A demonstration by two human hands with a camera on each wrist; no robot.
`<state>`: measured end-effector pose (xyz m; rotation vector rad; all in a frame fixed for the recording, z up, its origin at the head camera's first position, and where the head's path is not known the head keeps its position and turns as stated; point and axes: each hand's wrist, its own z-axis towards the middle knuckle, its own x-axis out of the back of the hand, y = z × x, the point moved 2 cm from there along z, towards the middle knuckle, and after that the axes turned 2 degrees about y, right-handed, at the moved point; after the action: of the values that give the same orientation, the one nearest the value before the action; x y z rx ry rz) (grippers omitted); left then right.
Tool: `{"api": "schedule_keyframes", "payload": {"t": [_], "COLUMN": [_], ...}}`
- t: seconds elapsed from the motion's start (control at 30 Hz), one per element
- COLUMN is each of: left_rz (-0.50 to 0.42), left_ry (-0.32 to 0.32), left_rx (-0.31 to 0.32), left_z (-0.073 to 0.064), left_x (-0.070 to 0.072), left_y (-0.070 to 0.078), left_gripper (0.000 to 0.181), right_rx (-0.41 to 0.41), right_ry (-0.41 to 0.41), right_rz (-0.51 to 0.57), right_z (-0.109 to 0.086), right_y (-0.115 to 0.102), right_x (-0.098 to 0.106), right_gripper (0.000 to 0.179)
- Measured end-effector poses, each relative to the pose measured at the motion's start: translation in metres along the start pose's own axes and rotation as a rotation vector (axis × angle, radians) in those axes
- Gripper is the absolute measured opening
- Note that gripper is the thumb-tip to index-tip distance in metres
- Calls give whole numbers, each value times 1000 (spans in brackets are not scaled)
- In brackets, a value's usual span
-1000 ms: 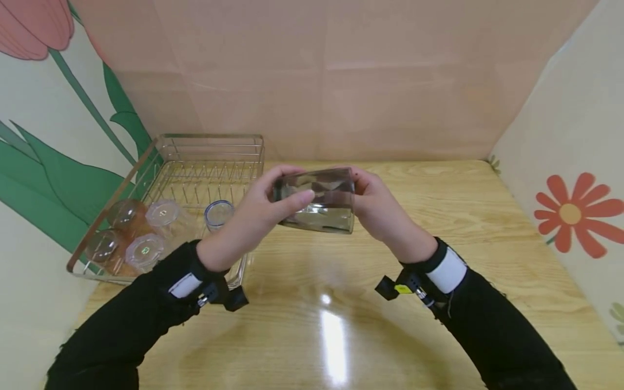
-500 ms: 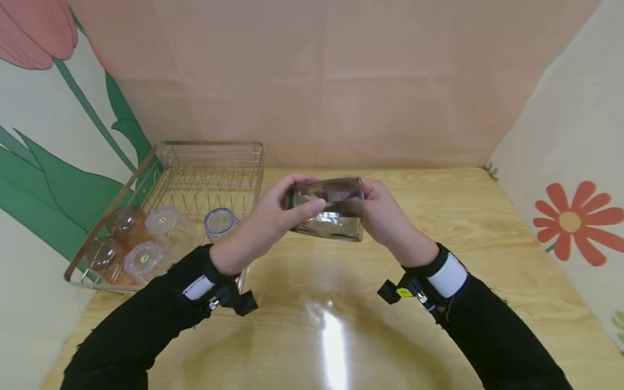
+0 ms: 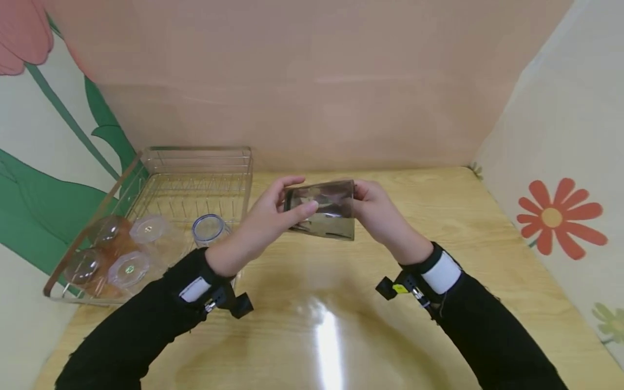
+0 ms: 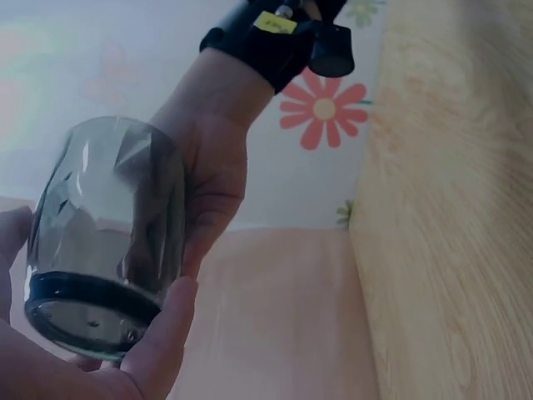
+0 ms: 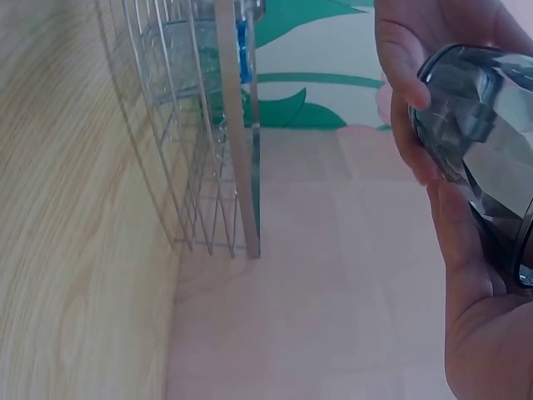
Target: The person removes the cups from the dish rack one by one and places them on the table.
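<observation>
A smoky grey drinking glass (image 3: 333,214) lies sideways in the air between my two hands, above the table. My left hand (image 3: 263,222) grips it around the thick base, its thumb lying along the near side. At the opposite end, by the rim, my right hand (image 3: 382,219) holds the glass with curled fingers; the glass partly hides those fingertips. From the left wrist, the glass (image 4: 104,212) shows its dark base ring towards the left hand. In the right wrist view the faceted wall of the glass (image 5: 470,112) is seen close up, fingers of both hands touching it.
A wire dish rack (image 3: 197,148) stands at the left of the wooden table (image 3: 419,325). Several upturned glasses sit in its near part, among them a blue-rimmed glass (image 3: 208,228) close to my left forearm. A pink-beige wall (image 3: 312,108) closes off the back.
Both hands and the glass have shifted slightly right relative to the rack, still gripping it. The head view has also moved, so the rack appears further left and lower.
</observation>
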<state>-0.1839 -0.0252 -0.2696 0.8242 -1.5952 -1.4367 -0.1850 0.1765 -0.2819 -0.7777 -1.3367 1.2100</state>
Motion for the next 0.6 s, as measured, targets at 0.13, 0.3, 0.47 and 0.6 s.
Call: {"api": "schedule_keyframes", "payload": {"t": [0.13, 0.3, 0.47, 0.6], "left_rz": [3, 44, 104, 104], "left_ry": [-38, -4, 47, 30], "left_rx": [-4, -52, -83, -43], "left_z": [-4, -9, -14, -18], "left_x": [5, 18, 31, 40], "left_y": [-1, -3, -7, -13], "left_gripper": [59, 58, 57, 44], "right_rx": [-20, -48, -123, -214], "right_ry": [-5, -42, -19, 40], "right_rz": [-74, -143, -160, -161], "right_z": [-2, 5, 13, 16], "right_y": [-4, 2, 24, 44], "right_x": [3, 13, 36, 59], "right_gripper": [26, 26, 29, 30]}}
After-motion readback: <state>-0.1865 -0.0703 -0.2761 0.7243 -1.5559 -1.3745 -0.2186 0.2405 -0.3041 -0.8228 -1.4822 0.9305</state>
